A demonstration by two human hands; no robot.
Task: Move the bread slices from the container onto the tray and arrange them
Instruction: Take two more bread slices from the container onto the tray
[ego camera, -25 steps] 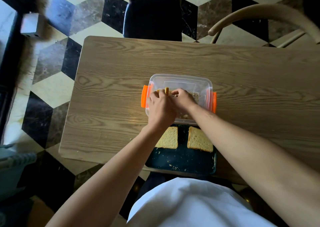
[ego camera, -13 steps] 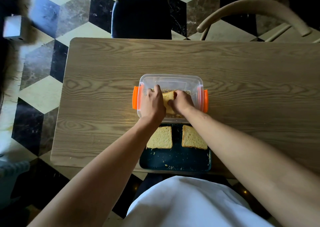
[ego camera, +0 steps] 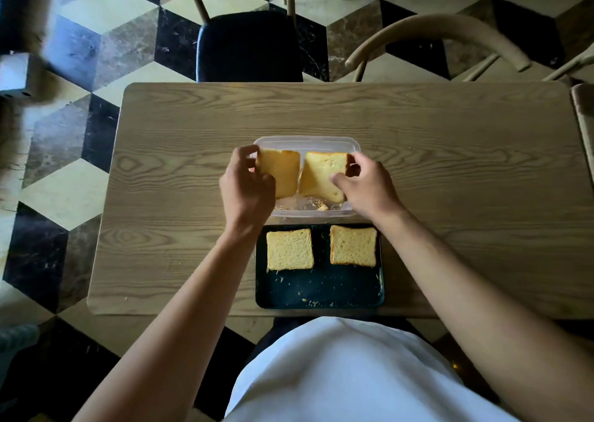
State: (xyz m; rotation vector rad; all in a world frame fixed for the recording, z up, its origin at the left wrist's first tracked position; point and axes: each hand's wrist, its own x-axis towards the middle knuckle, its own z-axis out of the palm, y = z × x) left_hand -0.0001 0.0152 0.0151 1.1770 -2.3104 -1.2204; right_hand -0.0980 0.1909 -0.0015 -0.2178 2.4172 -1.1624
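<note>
1. Both hands are coming up out of the container, where half a second ago they were pressed together low over a single visible slice; now each is lifting its own slice and the two are spreading apart.
2. A checkered floor (ego camera: 64, 193) of pale and dark tiles is surrounding the table (ego camera: 450, 171), which is filling the middle of the view, with a dark-seated chair (ego camera: 247, 45) tucked at its far edge and a curved wooden chair back (ego camera: 434, 32) showing to the far right.
3. A dark tray (ego camera: 321, 290) is sitting at the near edge of the table, just beside the clear container (ego camera: 308, 142), which is lying just beyond it.
4. The left hand (ego camera: 247, 190) is pinching the left held slice (ego camera: 283, 172) by its left edge, fingers (ego camera: 246, 153) closed on it, holding it tilted above the container's left half.
5. The right hand (ego camera: 366, 187) is gripping the right held slice (ego camera: 321, 175) at its right side, thumb and fingers closed on it, keeping it tilted above the container's right half.
6. The two held slices are nearly touching along their inner edges.
7. Two more slices are lying flat on the far half of the tray: the left tray slice (ego camera: 289, 249) and the right tray slice (ego camera: 353, 245), set side by side with a gap between them.
8. Crumbs (ego camera: 308, 298) are scattered over the bare near half of the tray, and small scraps are showing in the container's bottom.
</note>
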